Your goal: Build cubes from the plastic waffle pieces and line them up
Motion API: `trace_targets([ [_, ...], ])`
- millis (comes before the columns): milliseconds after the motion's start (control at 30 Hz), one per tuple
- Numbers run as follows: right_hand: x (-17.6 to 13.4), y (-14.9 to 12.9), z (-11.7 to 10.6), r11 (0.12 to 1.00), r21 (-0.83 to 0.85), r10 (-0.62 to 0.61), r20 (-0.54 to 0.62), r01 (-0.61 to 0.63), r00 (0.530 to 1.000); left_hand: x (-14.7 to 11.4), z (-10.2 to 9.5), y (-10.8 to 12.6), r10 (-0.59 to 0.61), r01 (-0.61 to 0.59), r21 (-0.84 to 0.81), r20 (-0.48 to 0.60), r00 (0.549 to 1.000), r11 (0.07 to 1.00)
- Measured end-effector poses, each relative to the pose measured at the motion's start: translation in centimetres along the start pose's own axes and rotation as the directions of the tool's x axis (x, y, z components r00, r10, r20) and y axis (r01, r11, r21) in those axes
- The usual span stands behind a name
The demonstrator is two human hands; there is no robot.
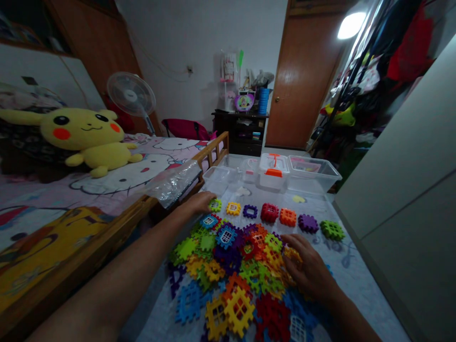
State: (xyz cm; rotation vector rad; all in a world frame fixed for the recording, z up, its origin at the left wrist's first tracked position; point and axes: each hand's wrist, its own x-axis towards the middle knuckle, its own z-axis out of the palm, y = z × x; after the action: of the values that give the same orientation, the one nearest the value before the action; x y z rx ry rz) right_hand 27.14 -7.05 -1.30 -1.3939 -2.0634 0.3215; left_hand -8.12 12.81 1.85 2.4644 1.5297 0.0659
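My left hand (202,202) reaches to the left end of a row of plastic building blocks, its fingers closed at the edge of a green window block (215,205). On the right side of a heaped pile, my right hand (308,263) has its fingers curled around a yellow block (292,255). The pile mixes many toothed blocks, among them a blue window block (226,236), a red block (272,316) and a yellow window block (239,311). Also in the row are a yellow block (233,208), a purple frame (250,211) and a red stack (270,213).
Behind the row stand a lidded clear box (273,178) with an orange handle and an open clear bin (313,178). A wooden bed rail (142,209) runs along the left, with plastic wrap (174,183) over it. A pale cabinet (409,156) borders the right.
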Motion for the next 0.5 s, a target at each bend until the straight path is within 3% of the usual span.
trace_targets([
  [367,0.0,0.0,-0.2,1.000,-0.002,-0.003,-0.038,0.003,0.999,1.1,0.1,0.6,-0.018,0.013,0.048,0.117,0.993,0.999],
  [500,0.2,0.2,-1.2,1.000,0.015,0.012,-0.121,-0.011,0.993,1.3,0.0,0.8,-0.019,0.015,0.029,0.138,0.990,0.999],
])
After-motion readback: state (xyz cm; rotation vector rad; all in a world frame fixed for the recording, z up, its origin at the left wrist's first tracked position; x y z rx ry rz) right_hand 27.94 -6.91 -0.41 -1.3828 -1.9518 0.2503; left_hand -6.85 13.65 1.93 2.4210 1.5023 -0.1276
